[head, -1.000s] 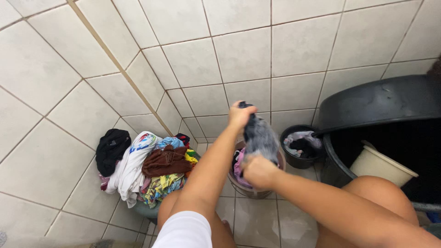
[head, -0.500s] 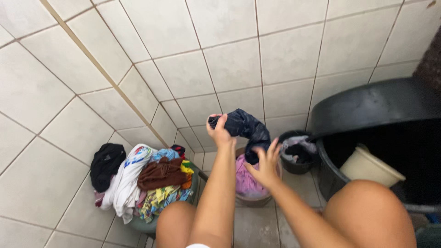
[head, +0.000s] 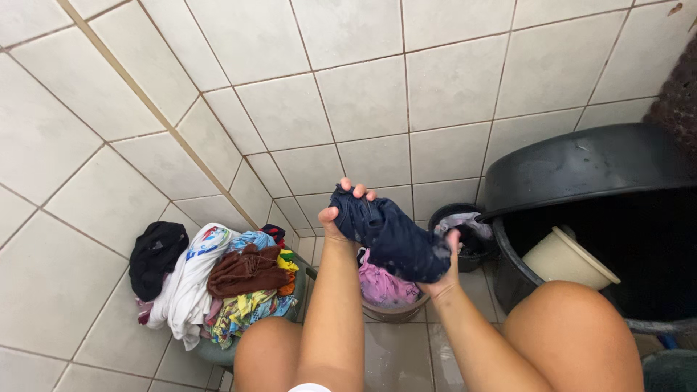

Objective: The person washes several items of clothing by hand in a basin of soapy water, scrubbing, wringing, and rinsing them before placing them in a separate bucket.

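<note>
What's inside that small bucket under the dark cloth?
The small bucket holds pink cloth. The dark blue garment, gripped by the left hand and right hand, covers its far side.

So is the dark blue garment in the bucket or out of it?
Out. The dark blue garment is lifted above the small bucket, gripped by the left hand and right hand; pink cloth remains inside.

even soft light, sharp, wide-angle bending
</note>
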